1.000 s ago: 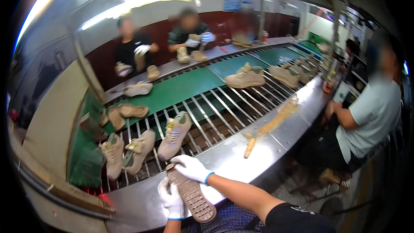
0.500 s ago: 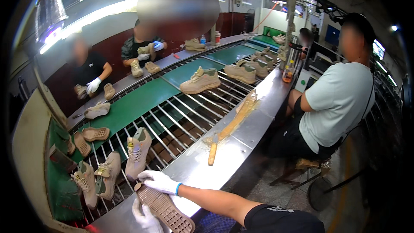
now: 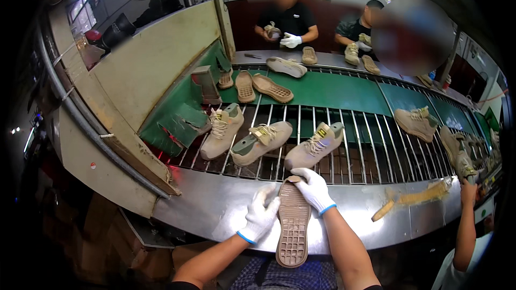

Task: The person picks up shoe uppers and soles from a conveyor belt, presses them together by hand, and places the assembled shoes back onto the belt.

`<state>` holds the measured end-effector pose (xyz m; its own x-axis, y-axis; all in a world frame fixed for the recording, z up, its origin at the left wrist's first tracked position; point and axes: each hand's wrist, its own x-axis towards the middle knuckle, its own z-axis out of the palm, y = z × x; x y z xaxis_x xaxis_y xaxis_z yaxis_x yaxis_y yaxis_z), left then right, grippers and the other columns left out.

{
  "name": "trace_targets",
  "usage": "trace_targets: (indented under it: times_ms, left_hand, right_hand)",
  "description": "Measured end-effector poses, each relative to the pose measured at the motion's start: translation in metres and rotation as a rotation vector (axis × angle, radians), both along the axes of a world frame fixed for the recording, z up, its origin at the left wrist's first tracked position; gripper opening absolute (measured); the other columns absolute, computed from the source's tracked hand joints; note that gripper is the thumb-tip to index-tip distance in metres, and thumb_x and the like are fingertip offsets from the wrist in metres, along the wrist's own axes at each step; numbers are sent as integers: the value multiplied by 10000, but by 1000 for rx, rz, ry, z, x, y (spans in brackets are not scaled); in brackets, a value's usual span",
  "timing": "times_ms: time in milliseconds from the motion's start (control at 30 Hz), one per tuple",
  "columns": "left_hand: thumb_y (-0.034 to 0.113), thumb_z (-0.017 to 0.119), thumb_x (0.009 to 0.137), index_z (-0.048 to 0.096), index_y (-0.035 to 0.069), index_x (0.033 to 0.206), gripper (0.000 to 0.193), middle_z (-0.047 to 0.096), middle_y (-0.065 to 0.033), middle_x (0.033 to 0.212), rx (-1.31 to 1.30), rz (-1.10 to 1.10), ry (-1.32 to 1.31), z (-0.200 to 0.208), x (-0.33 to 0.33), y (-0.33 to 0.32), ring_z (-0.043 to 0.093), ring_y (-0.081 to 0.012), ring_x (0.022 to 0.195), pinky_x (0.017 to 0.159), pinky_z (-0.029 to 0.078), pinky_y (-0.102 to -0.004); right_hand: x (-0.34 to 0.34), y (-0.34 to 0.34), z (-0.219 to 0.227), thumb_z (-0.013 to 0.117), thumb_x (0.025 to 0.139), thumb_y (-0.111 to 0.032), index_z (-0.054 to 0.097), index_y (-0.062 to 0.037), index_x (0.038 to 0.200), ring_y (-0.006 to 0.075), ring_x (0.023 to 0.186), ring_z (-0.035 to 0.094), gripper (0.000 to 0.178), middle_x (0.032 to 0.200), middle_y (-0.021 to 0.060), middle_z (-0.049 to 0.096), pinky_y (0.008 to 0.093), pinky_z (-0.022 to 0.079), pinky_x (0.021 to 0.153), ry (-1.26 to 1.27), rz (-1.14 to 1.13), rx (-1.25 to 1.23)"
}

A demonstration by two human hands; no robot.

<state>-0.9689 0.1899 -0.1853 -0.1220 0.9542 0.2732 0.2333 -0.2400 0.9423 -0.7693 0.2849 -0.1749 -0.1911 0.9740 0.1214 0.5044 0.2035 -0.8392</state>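
Observation:
Upright before me is a brown shoe sole (image 3: 293, 225), its cupped, grid-patterned inner side facing me and its lower end over the table's near edge. My right hand (image 3: 316, 189), in a white glove with a blue cuff, is closed on the upper right end. My left hand (image 3: 262, 214), gloved alike, has its thumb and fingers at the left edge; the far side of this grip is hidden. Just beyond, on the roller bars, rest three beige laced shoes: one right of centre (image 3: 316, 147), a middle one (image 3: 262, 143) and a left one (image 3: 223, 131).
Loose soles (image 3: 273, 88) lie on the green belt (image 3: 333, 92). A yellow-handled knife (image 3: 383, 211) rests by a glue-coated strip on the metal table (image 3: 209, 204). Two co-workers handle shoes across the line; at right another person's hand (image 3: 468, 191) meets a shoe. A beige panel (image 3: 156, 59) stands left.
My view has swung left, bringing the sole and both hands to the middle. The sole now stands more upright. At right, the co-worker's arm now reaches to a shoe on the line.

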Motion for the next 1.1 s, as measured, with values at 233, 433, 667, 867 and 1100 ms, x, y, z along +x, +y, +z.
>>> trace_targets:
  times_ms: [233, 433, 667, 867, 1100]
  left_hand:
    - [135, 719, 972, 676, 31, 1352, 396, 690, -195, 1341, 436, 1, 537, 110, -59, 174, 667, -395, 1260, 1088, 543, -464]
    - [321, 698, 956, 666, 85, 1377, 484, 678, -203, 1312, 30, -52, 1338, 98, -119, 351, 638, -406, 1262, 1072, 535, -500]
    - [336, 677, 955, 608, 69, 1442, 560, 608, -233, 1473, -380, 102, 1439, 53, -167, 488, 637, -430, 1308, 1109, 537, -520]
    - [365, 697, 955, 335, 61, 1677, 863, 251, -233, 1787, -497, 175, 1374, 16, -224, 569, 559, -431, 1454, 1200, 477, -494]
    - [210, 602, 935, 309, 26, 1665, 807, 202, -242, 1797, -607, 359, 1304, -13, -250, 635, 566, -458, 1442, 1225, 456, -486]
  right_hand:
    - [7, 20, -10, 718, 973, -166, 723, -44, 1367, 287, 1193, 752, 412, 1294, 160, 774, 365, 564, 1057, 206, 37, -130]
    - [10, 23, -14, 622, 885, 42, 725, -5, 1288, 313, 1059, 762, 419, 1159, 179, 746, 377, 610, 952, 243, 9, 108]
    - [15, 20, -13, 688, 823, 58, 738, -27, 1203, 339, 972, 757, 392, 1109, 177, 746, 405, 627, 857, 187, -146, 148]
    - [-4, 48, 23, 690, 877, -5, 744, 1, 1208, 442, 1109, 709, 336, 1179, 229, 749, 499, 575, 996, 161, -70, -67]
    - [-3, 54, 16, 733, 831, 2, 749, -4, 1192, 450, 1046, 746, 361, 1168, 240, 772, 494, 608, 944, 165, -90, -118]
